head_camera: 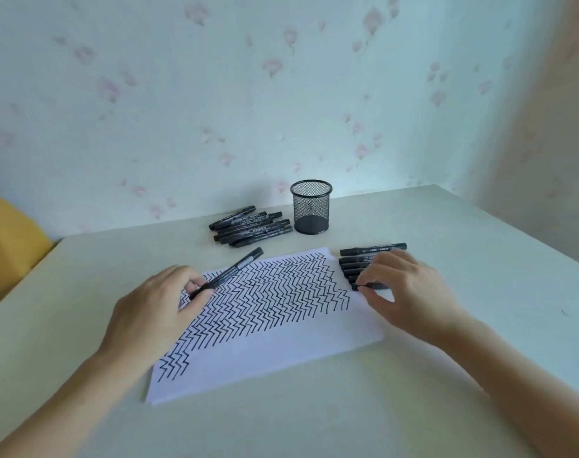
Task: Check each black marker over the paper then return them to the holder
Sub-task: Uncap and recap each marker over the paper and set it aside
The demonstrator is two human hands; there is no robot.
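Note:
A white paper (281, 352) covered with black zigzag lines lies on the table. My left hand (156, 312) holds a black marker (235, 271) that slants up and to the right over the paper's left part. My right hand (403, 289) rests on a row of several black markers (370, 251) beside the paper's right edge, with thumb and fingers pinching the nearest marker (375, 286). Another pile of several black markers (252, 226) lies behind the paper. The black mesh holder (311, 206) stands upright to the right of that pile and looks empty.
The pale table (314, 418) meets a flowered wall at the back. A yellow object (7, 246) stands off the table's left edge. The table's right edge runs diagonally at the far right.

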